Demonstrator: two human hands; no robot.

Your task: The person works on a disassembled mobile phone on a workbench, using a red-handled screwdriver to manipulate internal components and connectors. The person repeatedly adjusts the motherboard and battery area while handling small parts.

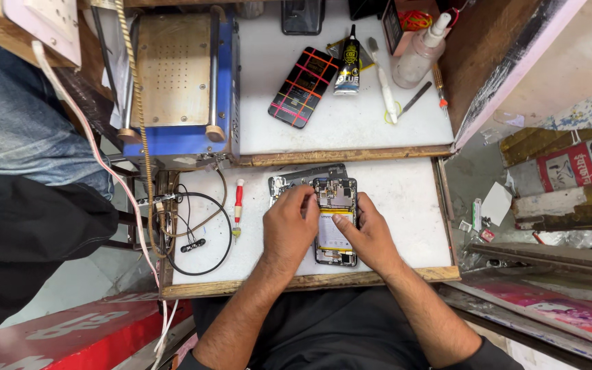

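Observation:
An opened phone [336, 194] lies back-side up on the white worktop [405, 205], its circuit board and battery exposed. My left hand [289, 225] rests on the phone's left edge, fingertips on the upper board area. My right hand [371, 234] presses on the battery with thumb and fingers at its right side. A detached grey back panel [296, 177] lies partly under the phone, at its upper left.
A red-handled screwdriver [238, 205] and a looped black cable [196, 236] lie left of the phone. On the upper shelf sit a blue heating machine [179, 75], a cased phone [304, 85], a glue tube [349, 65] and a plastic bottle [419, 51]. Another person in jeans stands at left [15, 123].

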